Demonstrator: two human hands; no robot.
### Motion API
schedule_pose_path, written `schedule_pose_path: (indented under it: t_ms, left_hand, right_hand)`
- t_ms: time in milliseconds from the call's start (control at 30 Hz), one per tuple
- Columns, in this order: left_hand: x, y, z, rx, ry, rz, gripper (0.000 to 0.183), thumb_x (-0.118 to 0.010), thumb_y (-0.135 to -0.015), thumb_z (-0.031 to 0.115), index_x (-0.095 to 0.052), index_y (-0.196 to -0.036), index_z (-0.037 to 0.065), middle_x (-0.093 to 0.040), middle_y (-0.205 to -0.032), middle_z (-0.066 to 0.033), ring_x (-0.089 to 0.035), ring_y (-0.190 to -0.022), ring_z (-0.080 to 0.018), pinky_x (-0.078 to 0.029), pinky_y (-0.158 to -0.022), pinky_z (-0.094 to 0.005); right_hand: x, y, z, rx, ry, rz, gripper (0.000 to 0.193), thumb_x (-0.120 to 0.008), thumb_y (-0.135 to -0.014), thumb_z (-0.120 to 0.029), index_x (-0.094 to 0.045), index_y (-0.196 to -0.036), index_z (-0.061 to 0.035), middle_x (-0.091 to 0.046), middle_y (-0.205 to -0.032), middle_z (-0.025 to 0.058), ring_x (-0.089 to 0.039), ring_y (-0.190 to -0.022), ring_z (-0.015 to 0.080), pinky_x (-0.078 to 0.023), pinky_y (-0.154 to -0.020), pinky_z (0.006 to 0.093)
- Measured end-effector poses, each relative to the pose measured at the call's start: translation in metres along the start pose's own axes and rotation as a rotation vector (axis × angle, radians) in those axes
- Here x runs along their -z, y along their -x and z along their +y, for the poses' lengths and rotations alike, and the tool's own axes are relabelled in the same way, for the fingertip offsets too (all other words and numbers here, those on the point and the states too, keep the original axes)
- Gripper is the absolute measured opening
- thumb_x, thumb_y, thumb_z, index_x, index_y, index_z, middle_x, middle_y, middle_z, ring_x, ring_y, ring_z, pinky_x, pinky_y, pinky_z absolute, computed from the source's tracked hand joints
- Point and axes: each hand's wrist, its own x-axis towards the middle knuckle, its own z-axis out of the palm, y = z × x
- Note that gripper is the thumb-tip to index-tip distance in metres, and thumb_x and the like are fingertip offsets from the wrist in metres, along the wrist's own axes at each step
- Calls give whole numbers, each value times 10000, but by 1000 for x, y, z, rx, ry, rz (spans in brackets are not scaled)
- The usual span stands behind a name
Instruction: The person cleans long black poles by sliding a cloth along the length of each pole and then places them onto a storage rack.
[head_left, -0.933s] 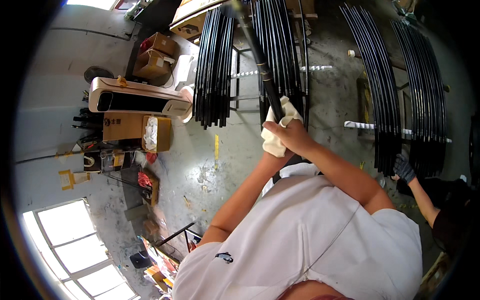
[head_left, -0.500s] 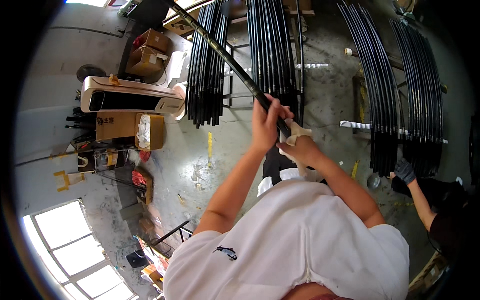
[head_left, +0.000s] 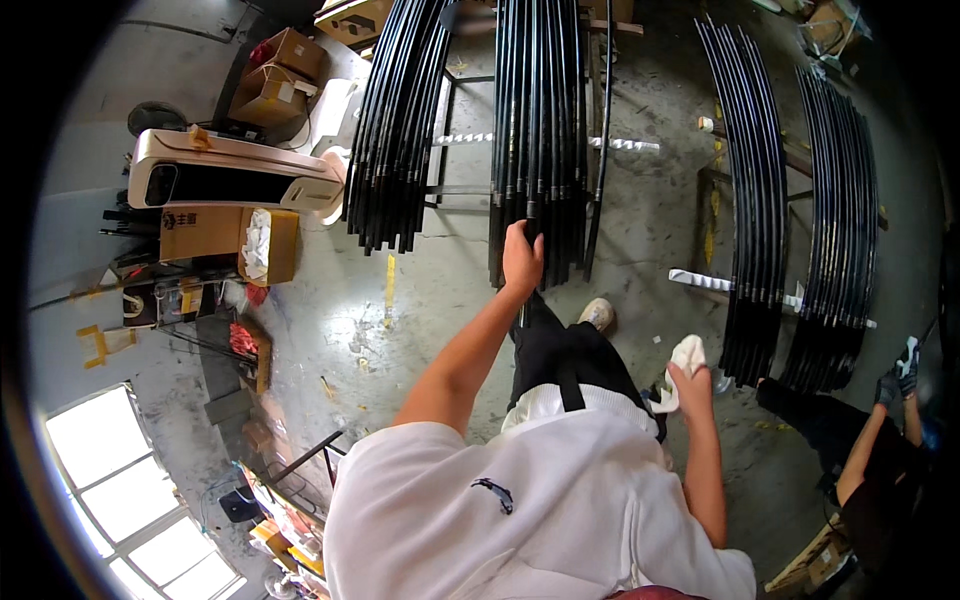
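Evidently the left hand (head_left: 522,258) is closing around a black rod (head_left: 530,150) among the racked bundle (head_left: 540,120), seemingly setting it in place, while the right hand (head_left: 692,385) is clutching a white cloth (head_left: 680,365); releasing cleanly is likely following.

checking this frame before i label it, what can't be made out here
Head view only:
- Which black rod the left hand grips: packed among its neighbours.
- Rod tops: cut by the upper edge.
- Right hand fingers: covered by the white cloth.
- Co-worker: dark at the fisheye rim.
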Motion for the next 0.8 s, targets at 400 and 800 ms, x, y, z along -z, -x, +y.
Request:
schedule_pose_path:
  t_ms: [400,800]
  left_hand:
    - [-59,-39,-74,-15,-318,135,490,-663,-757,201,-490,-1198,76,-410,-1244,-242,-396,-1143,-397,-354,-934,-444]
    - [-7,-47,-125,59,-29,-75,544,-593,-816,264,-410,-1273,32,-470,-1253,-201,-454,-1138,-359,-370,-952,-419]
  right_hand:
    - [-7,36,-9,-265,67,-22,486,-634,-785,-80,-461,-1230,13,-539,-1166,111,-525,-1061,191,-414,-891,311]
    - [-59,4,-49,-116,140,-61,376,-641,-779,-107,-542,-1110,40,-602,-1049,129,-585,-936,199,-454,-801,320]
